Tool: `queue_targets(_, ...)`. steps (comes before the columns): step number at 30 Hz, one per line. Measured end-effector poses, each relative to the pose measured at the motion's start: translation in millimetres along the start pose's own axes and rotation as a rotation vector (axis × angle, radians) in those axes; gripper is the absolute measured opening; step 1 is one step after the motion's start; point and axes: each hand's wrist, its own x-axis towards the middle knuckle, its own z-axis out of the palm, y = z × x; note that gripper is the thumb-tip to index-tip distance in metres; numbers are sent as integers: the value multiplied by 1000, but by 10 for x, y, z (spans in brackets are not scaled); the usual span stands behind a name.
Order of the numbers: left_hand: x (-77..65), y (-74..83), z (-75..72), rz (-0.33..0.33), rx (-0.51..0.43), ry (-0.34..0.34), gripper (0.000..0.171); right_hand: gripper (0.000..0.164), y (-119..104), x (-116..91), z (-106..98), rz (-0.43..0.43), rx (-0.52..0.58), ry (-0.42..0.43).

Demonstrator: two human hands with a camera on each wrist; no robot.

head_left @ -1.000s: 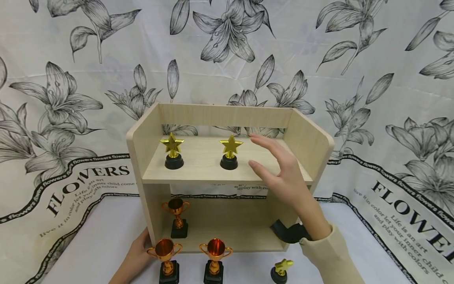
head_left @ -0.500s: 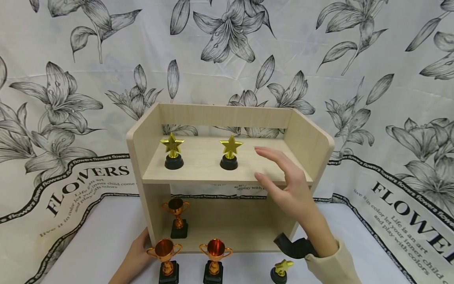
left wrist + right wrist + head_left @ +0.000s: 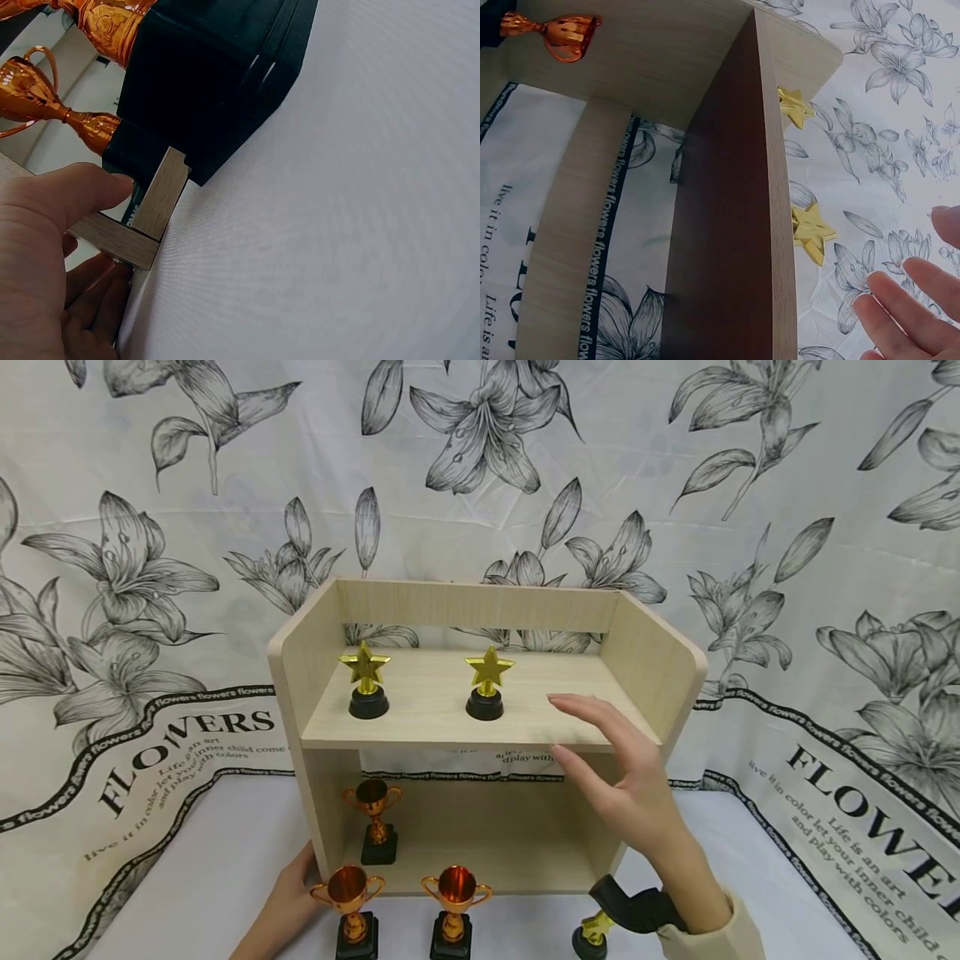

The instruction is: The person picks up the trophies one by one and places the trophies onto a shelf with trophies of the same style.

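Star trophy [image 3: 486, 702] stands upright on top shelf [image 3: 425, 714], right hand [image 3: 628, 777] near it, fingers parted; left hand [image 3: 288, 893] grips wooden rack [image 3: 291, 693] low on its side

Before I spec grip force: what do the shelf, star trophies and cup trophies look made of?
Shelf: matte wood or wood-look laminate; pale grain shows.
Star trophies: shiny gold finish, bright highlights; probably coated plastic, metal possible.
Cup trophies: glossy copper-coloured, mirror-like glints; plated plastic or thin metal, can't tell.
Cup bases: smooth, black, faint sheen on edges; likely plastic.
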Motion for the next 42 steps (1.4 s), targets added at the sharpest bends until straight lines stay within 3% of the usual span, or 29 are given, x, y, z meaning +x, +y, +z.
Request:
queue_targets(4, 3, -7, -1, -7, 5, 2, 83, 48, -144, -25, -29, 5, 5, 5)
queue_targets(11, 11, -8, -12, -12, 11, 1, 84, 44, -181, -98, -62, -57, 12, 35)
queue_targets(21, -10, 2, -16, 3, 14, 1, 84, 36, -129, -264, -112, -99, 57, 52)
queue_targets(28, -7, -18, 1, 14, 13, 16, 86, 33, -50, -388, -147, -119, 26, 63)
queue_targets(42, 5, -37, -7, 2, 15, 24, 86, 35, 96, -640, -213, -79, 17, 39)
